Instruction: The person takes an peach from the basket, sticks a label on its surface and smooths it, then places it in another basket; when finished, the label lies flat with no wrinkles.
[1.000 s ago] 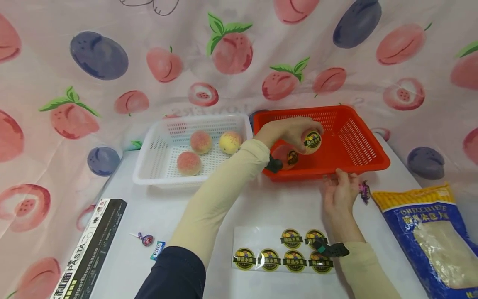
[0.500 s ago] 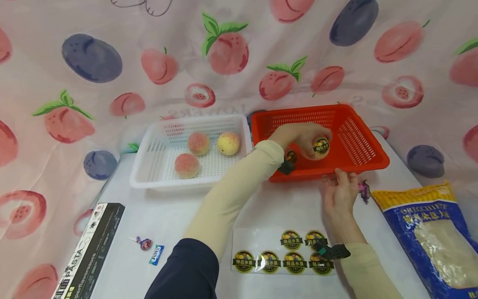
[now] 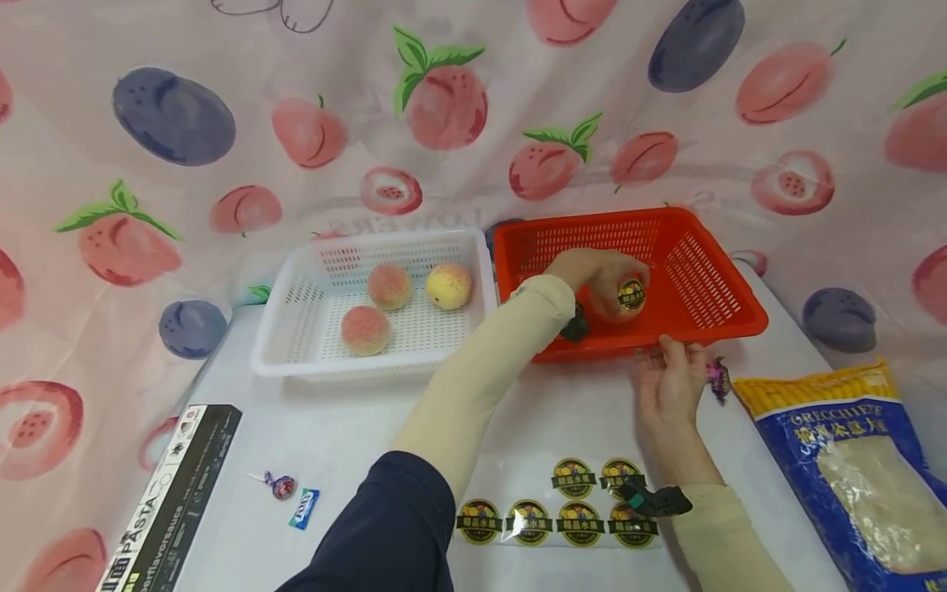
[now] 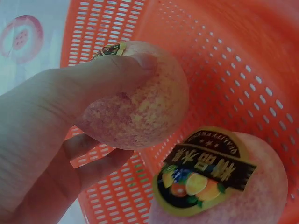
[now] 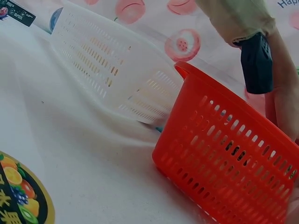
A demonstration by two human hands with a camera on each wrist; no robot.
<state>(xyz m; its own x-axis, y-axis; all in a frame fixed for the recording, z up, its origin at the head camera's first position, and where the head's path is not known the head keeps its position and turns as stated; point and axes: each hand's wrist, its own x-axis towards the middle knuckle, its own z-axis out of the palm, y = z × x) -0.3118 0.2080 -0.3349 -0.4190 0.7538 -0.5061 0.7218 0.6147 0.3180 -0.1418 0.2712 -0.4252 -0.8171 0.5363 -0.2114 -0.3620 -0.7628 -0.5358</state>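
My left hand [image 3: 601, 275] reaches into the red basket [image 3: 703, 288] and holds a peach [image 4: 159, 100] between thumb and fingers. A round black-and-gold fruit sticker [image 3: 631, 294] on that peach faces the head camera. Beside it in the left wrist view lies a second stickered peach [image 4: 264, 186], mostly hidden behind my wrist in the head view. My right hand [image 3: 672, 386] is at the basket's front rim, fingers curled up against it. The right wrist view catches only a bit of those fingers [image 5: 293, 207] at its edge.
A white basket [image 3: 277, 358] with three peaches stands left of the red one. In front lies a clear sheet of several stickers [image 3: 580, 523]. Around are a blue pasta bag [image 3: 851, 477], a pasta box [image 3: 177, 493], a lollipop [image 3: 283, 487] and wrapped candies [image 3: 304, 508].
My left hand has carried the peach to the right and slightly lower inside the red basket, its wrist now covering the other stickered peach. The right hand stays at the rim.
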